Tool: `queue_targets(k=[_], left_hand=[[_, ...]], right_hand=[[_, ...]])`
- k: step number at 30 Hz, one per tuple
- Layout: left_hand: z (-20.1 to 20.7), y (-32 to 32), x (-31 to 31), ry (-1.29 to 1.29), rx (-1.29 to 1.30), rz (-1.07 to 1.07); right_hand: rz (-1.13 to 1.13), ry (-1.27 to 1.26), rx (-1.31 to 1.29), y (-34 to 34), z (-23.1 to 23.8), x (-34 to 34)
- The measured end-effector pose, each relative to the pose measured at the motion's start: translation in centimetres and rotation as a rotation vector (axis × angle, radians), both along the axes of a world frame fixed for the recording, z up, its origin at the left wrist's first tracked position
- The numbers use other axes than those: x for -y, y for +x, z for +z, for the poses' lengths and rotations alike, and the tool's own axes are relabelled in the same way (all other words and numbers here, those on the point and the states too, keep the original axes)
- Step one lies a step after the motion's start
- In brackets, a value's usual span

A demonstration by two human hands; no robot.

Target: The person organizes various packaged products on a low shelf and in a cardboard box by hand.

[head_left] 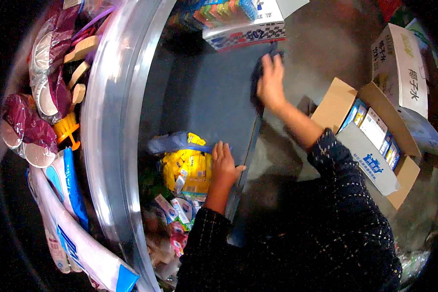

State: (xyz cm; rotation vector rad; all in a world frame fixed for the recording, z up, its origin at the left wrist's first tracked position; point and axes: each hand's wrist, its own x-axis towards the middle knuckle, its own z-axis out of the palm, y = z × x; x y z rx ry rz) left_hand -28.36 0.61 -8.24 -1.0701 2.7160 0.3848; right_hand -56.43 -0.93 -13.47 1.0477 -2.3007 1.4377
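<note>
My right hand (271, 85) is at the front edge of a dark grey shelf (214, 92), its fingers pressed over a dark cloth (256, 85) bunched along that edge. Part of the cloth is hidden under the hand. Nearer to me, my left hand (224, 168) has its fingers stretched out beside a stack of yellow packets (187, 168). Its fingertips touch the end of a blue-grey strip (173, 143) that crosses the top of the stack. What lies under the left palm is hidden.
A white carton (243, 35) with colourful packs stands at the shelf's far end. Small boxes (181, 209) lie nearer. Left, past a curved metal rail (114, 121), are brushes (67, 129) and long packages (78, 238). An open cardboard box (404, 180) sits right, by another carton (401, 68).
</note>
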Motion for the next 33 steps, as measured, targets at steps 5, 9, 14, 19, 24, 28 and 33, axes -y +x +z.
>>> queue_targets(k=[5,9,14,19,24,28,33], left_hand=[[0.6,-0.9,-0.5,0.006,-0.045,-0.03],[0.7,-1.0,-1.0,0.008,-0.039,-0.014],[1.0,-0.2,-1.5,-0.08,0.039,0.012],[1.1,-0.1,-1.2,-0.07,0.051,0.033],[0.6,-0.1,-0.9,-0.04,0.11,0.058],[2.0,-1.7,-0.8,0.028,0.169,0.031],[1.8,-3.1,-0.5,0.013,0.199,-0.045]], right_hand=[[0.547,0.383,-0.247,10.4,1.7,-4.2],[0.763,0.396,-0.371,7.7,1.1,-1.4],[0.314,0.463,-0.255,-3.8,2.0,4.7],[0.749,0.189,-0.282,3.8,0.5,5.1],[1.148,0.345,-0.323,9.3,0.9,4.2],[0.426,0.202,-0.537,-0.2,-0.4,14.2],[0.852,0.215,-0.751,10.4,-5.6,21.1]])
